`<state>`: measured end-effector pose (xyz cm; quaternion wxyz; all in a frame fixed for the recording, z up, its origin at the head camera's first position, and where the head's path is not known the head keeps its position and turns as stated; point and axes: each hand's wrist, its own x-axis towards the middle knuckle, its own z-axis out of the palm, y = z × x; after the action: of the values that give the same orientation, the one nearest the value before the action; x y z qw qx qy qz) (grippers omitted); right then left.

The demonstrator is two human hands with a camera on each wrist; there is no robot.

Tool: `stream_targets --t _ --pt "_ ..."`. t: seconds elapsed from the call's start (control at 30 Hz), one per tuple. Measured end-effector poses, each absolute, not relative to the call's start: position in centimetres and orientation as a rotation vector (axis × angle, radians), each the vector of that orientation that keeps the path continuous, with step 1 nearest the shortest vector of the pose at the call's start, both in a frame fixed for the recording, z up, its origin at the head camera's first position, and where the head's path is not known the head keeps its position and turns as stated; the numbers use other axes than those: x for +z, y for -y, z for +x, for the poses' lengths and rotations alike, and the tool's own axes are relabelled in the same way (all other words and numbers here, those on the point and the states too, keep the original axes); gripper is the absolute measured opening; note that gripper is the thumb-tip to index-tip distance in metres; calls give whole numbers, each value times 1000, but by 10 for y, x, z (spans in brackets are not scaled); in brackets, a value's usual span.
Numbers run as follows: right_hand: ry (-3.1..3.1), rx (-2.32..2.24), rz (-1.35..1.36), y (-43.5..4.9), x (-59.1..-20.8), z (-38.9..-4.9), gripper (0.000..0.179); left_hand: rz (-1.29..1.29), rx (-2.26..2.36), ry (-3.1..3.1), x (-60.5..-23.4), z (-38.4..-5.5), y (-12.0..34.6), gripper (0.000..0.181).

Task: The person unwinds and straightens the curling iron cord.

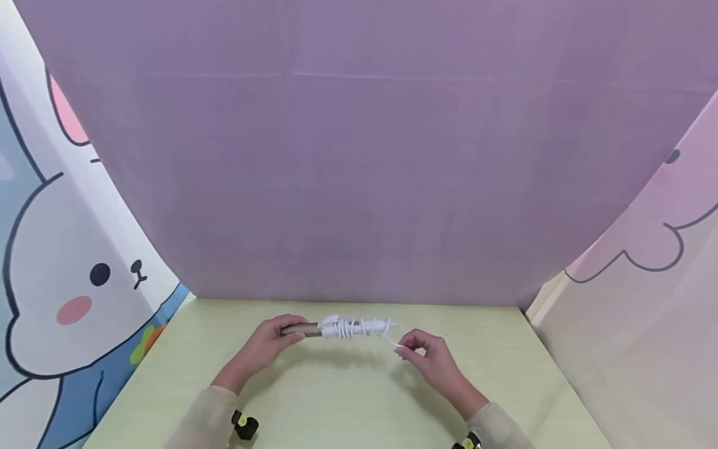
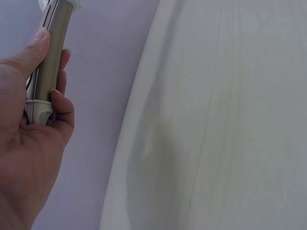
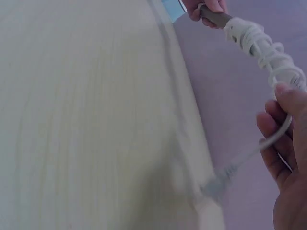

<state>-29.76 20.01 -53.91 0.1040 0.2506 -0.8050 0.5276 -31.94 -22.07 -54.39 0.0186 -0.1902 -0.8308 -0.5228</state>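
My left hand (image 1: 266, 344) grips the brown-gold barrel of a curling iron (image 1: 311, 330), held level above the table. In the left wrist view the thumb lies along the barrel (image 2: 52, 62), near its white tip (image 2: 39, 111). White cord (image 1: 346, 328) winds in several loose turns around the white handle. On the other side, my right hand (image 1: 432, 360) pinches the cord's free part between thumb and fingers, just off the handle's end. From there the cord hangs to a blurred white plug (image 3: 218, 186) in the right wrist view.
Below both hands is a pale wood-grain table (image 1: 336, 399). A purple cloth (image 1: 359, 187) rises behind its far edge. Cartoon-printed cloths stand at the left (image 1: 50, 249) and right (image 1: 662, 299). Each wrist wears a small black device.
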Motion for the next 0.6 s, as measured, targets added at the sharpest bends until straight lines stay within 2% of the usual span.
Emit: stream_targets --t 0.3,0.6 --pt "2363 1734 538 -205 -538 -323 7 -705 -1612 2625 -541 -316 221 27" --pt "2297 1798 492 -203 -509 -320 8 -720 -1540 2653 -541 -314 220 26"
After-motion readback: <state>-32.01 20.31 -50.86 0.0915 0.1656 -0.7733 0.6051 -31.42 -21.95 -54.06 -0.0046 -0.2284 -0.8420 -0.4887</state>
